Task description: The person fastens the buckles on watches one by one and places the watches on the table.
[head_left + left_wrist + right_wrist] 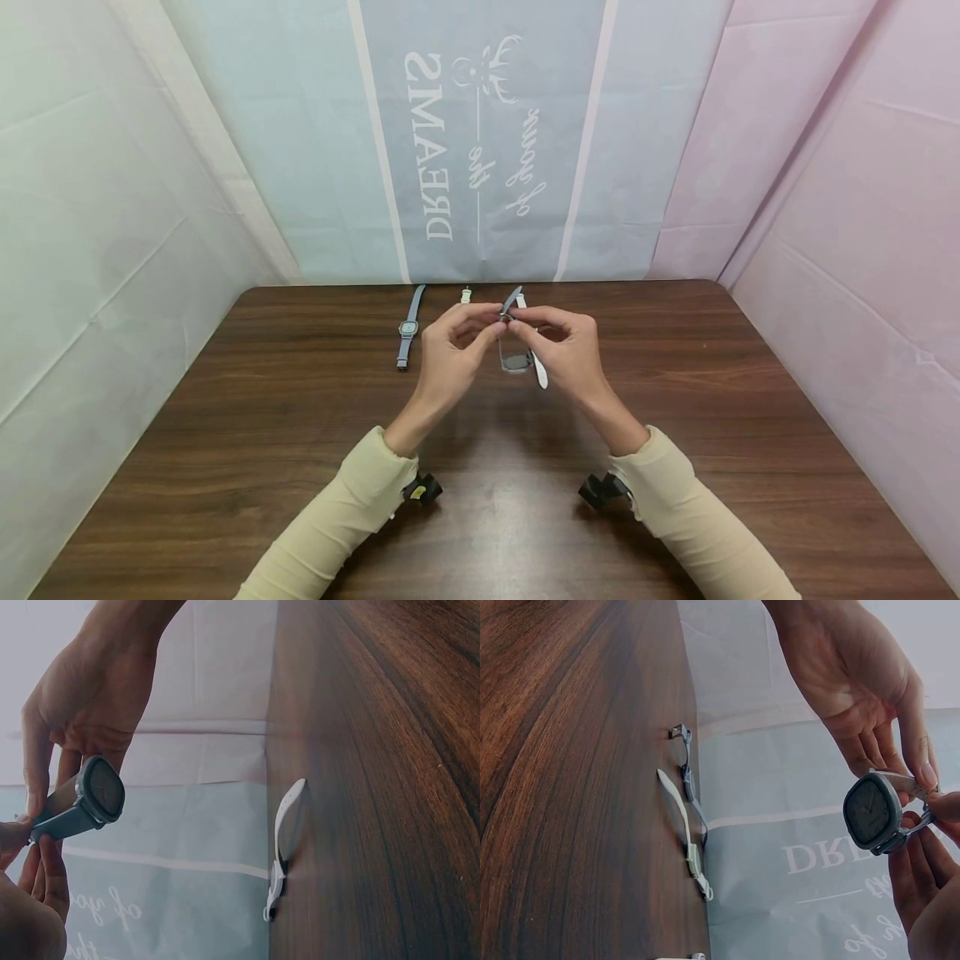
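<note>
Between both hands, raised above the table, is a wristwatch with a grey-blue strap (512,298) and a rounded square case (872,812). The case hangs below the fingers, and its strap loops up to the fingertips. The left hand (452,348) pinches the strap near its ends with thumb and fingers. From the other side, the right hand (567,348) pinches the strap at the same place. In the left wrist view the watch face (105,789) is turned toward the camera. Fingers hide the exact buckle area.
On the brown wooden table (300,467), a blue watch (407,328) lies left of the hands. A pale green watch (693,859) lies beside it, and a white watch (277,879) lies to the right. Printed cloth (645,125) hangs behind the table's far edge.
</note>
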{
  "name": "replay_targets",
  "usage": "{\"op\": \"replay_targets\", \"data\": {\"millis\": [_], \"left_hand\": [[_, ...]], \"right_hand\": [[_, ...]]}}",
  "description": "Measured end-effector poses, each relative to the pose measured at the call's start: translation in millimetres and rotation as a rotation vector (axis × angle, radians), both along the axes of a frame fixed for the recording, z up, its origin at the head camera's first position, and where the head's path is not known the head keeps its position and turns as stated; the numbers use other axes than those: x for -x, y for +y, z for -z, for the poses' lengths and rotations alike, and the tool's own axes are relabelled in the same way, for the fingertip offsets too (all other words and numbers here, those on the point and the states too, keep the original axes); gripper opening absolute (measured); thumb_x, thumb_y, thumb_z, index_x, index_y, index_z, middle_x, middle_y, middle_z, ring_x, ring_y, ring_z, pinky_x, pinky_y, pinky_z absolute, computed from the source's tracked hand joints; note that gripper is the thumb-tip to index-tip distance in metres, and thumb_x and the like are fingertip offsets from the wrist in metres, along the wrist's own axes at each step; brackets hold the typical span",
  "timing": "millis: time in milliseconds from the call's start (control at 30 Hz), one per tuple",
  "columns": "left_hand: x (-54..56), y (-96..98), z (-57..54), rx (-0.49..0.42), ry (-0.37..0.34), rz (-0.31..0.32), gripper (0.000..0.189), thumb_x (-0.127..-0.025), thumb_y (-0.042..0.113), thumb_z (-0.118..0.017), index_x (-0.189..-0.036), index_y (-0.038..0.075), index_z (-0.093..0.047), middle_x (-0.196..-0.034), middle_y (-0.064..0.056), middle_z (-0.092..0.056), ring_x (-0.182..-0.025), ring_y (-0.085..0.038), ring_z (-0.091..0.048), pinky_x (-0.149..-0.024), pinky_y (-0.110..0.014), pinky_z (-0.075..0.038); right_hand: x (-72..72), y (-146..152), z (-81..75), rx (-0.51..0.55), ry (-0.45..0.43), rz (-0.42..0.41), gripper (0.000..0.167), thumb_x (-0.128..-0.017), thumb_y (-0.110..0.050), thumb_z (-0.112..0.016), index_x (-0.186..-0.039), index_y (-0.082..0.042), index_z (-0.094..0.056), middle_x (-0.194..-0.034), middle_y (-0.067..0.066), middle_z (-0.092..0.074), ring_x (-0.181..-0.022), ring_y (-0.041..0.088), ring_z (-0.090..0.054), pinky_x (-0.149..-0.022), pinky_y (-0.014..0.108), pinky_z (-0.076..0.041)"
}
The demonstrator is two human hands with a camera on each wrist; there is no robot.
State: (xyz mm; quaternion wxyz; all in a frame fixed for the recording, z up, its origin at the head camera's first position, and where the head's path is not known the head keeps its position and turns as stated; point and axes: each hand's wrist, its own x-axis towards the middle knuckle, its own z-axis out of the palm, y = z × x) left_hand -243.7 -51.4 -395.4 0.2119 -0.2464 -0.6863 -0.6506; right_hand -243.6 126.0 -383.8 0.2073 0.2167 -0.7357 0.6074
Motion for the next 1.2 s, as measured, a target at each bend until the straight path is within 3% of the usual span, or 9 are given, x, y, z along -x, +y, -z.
{"op": "replay_targets", "data": {"millis": [167, 267, 567, 900, 1033, 1200], "left_hand": [[0.2, 0.1, 0.8, -0.024, 0.016, 0.006, 0.020, -0.093, 0.007, -0.077, -0.113, 0.003, -0.076, -0.101, -0.014, -0.072, -0.085, -0.035, -0.075, -0.078, -0.027, -0.062], [0.3, -0.4, 1.3, -0.023, 0.025, -0.003, 0.019, -0.093, 0.007, -0.076, -0.111, 0.002, -0.077, -0.101, -0.014, -0.073, -0.085, -0.038, -0.075, -0.078, -0.028, -0.063], [1.1, -1.9, 3.2, -0.004, 0.066, -0.040, 0.015, -0.093, 0.005, -0.076, -0.108, 0.002, -0.079, -0.098, -0.014, -0.074, -0.083, -0.009, -0.072, -0.074, -0.024, -0.061], [4.1, -2.7, 3.2, 0.062, 0.147, -0.100, 0.013, -0.093, 0.005, -0.076, -0.105, 0.005, -0.080, -0.097, -0.010, -0.076, -0.082, -0.016, -0.072, -0.075, -0.025, -0.062], [4.7, -2.7, 2.2, 0.119, 0.162, -0.129, 0.013, -0.095, 0.005, -0.074, -0.106, 0.008, -0.080, -0.098, -0.007, -0.075, -0.083, -0.014, -0.071, -0.076, -0.023, -0.060], [4.1, -2.0, 0.7, 0.161, 0.167, -0.147, 0.012, -0.098, 0.008, -0.071, -0.106, 0.009, -0.080, -0.098, -0.005, -0.073, -0.085, -0.013, -0.070, -0.077, -0.023, -0.059]], "right_hand": [[0.2, -0.2, -0.5, -0.003, 0.005, -0.002, 0.015, -0.091, -0.004, -0.078, -0.105, -0.003, -0.081, -0.102, 0.017, -0.080, -0.082, 0.010, -0.075, -0.068, 0.021, -0.060], [0.1, -0.2, -0.6, -0.015, 0.004, 0.005, 0.015, -0.091, -0.005, -0.078, -0.106, -0.004, -0.081, -0.102, 0.016, -0.080, -0.082, 0.011, -0.075, -0.069, 0.022, -0.060], [0.2, -2.2, 0.2, -0.067, 0.050, 0.061, 0.013, -0.089, -0.003, -0.079, -0.102, -0.005, -0.082, -0.099, 0.012, -0.081, -0.076, 0.012, -0.073, -0.068, 0.017, -0.058], [2.0, -3.2, -0.3, -0.092, 0.103, 0.076, 0.012, -0.087, 0.000, -0.080, -0.099, -0.003, -0.082, -0.095, 0.014, -0.081, -0.073, 0.007, -0.072, -0.065, 0.015, -0.058], [4.3, -1.8, -0.1, -0.123, 0.144, 0.085, 0.012, -0.088, 0.000, -0.079, -0.099, -0.004, -0.082, -0.095, 0.012, -0.081, -0.076, 0.001, -0.071, -0.066, 0.017, -0.059], [6.0, 0.1, 0.1, -0.169, 0.197, 0.103, 0.011, -0.088, -0.001, -0.079, -0.098, -0.005, -0.082, -0.094, 0.009, -0.081, -0.077, 0.004, -0.072, -0.067, 0.014, -0.058]]}}
